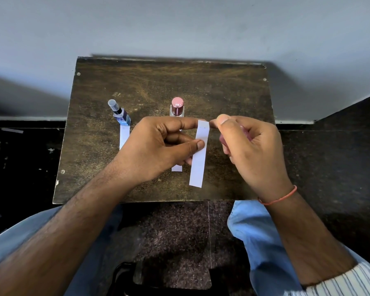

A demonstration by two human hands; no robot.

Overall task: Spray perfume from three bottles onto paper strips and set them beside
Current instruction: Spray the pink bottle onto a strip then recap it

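My left hand [158, 146] pinches a white paper strip [199, 163] between thumb and fingers and holds it upright over the dark wooden table [98, 163]. My right hand [248, 146] grips a small pinkish bottle [223, 139], mostly hidden in the fist, close to the strip's top. A blue bottle with a clear cap [120, 114] stands at the left, with a strip [124, 136] lying in front of it. A clear bottle with a pink cap [177, 106] stands in the middle; another strip [177, 168] lies in front of it, partly hidden by my left hand.
The small table stands against a grey wall [179, 24]. Dark speckled floor [19, 167] surrounds it, with bits of paper [12, 130] at the left. My knees in blue trousers [252, 227] are under the near edge.
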